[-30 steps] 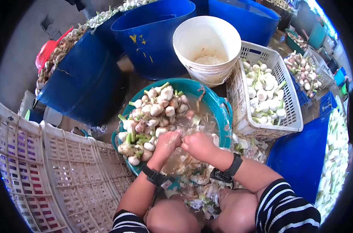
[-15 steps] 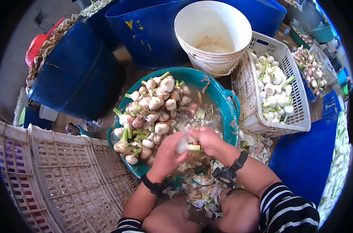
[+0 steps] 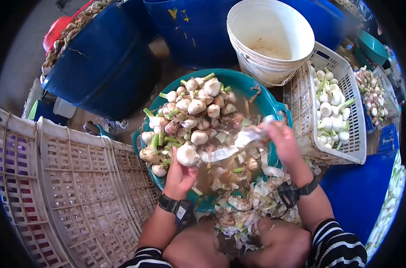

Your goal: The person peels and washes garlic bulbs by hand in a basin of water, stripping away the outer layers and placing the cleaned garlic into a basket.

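Observation:
My left hand (image 3: 179, 177) grips a whitish garlic bulb (image 3: 186, 155) at the left side of the teal tub (image 3: 275, 107), its fingers around the underside. From the bulb a pale, wrinkled strip of garlic skin (image 3: 243, 140), smeared by motion, stretches right to my right hand (image 3: 282, 140). That hand is raised over the tub's right side, fingers closed on the strip's end; a small white bit shows at the fingertips. A heap of unpeeled garlic bulbs (image 3: 196, 106) with green stems fills the tub's left half. Loose peelings float in murky water on the right.
A white bucket (image 3: 267, 67) stands behind the tub. Right of it, a white crate (image 3: 296, 129) holds cleaned garlic. Tall blue bins (image 3: 100, 71) stand at the back and left, with white plastic crates (image 3: 80, 178) at left front. Peelings (image 3: 243, 205) pile near my knees.
My hands were together over the tub around a bulb with a stem. Now they are apart, right hand up and to the right, with the pale strip between them. The view has shifted slightly.

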`<action>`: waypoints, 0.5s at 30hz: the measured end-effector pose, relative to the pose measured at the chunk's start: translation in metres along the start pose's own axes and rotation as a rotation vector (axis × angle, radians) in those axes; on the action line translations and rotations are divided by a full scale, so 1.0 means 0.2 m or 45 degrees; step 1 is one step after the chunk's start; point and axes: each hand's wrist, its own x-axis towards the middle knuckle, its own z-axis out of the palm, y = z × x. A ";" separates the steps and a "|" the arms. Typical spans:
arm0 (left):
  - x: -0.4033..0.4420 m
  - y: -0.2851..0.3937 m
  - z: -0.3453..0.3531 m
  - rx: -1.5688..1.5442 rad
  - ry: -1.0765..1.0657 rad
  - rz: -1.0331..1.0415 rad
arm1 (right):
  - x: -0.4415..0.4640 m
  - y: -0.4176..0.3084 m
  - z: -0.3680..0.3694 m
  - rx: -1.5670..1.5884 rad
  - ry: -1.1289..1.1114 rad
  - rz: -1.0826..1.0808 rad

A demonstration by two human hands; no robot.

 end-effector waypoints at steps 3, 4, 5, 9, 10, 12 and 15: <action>-0.02 -0.06 0.16 0.371 0.287 0.127 | -0.01 0.08 0.01 -0.753 0.064 -0.054; -0.02 -0.08 0.20 0.369 0.284 0.114 | -0.01 0.15 0.07 -0.823 0.062 -0.176; -0.02 -0.11 0.23 0.629 0.280 0.165 | -0.01 0.21 0.14 -0.895 0.056 -0.297; -0.01 -0.22 0.22 1.477 0.062 0.474 | -0.04 0.23 0.35 0.696 -0.296 0.625; 0.00 -0.24 0.23 1.515 0.013 0.580 | -0.01 0.32 0.34 0.973 -0.322 0.736; -0.02 -0.20 0.27 1.415 0.104 0.634 | 0.03 0.21 0.27 1.558 -0.375 0.605; -0.04 -0.11 0.19 1.247 0.264 0.626 | 0.07 -0.15 -0.08 1.815 -0.231 0.054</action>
